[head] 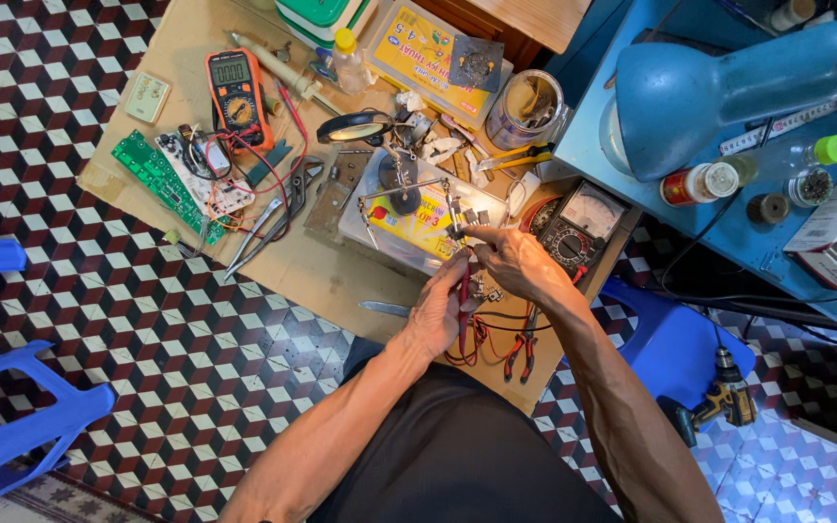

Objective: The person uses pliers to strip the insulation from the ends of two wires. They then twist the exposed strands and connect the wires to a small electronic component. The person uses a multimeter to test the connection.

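Your left hand [441, 308] is clenched round a red probe [463, 300], and your right hand [517, 261] pinches a small dark component [460, 230] at the clip of the helping-hand stand [401, 179]. Both hover over the near right part of the table [322, 266], close to its front edge. Red-handled pliers [520, 353] lie just beneath your wrists, and an analog meter [578, 223] is beside your right hand. There is bare cardboard to your left.
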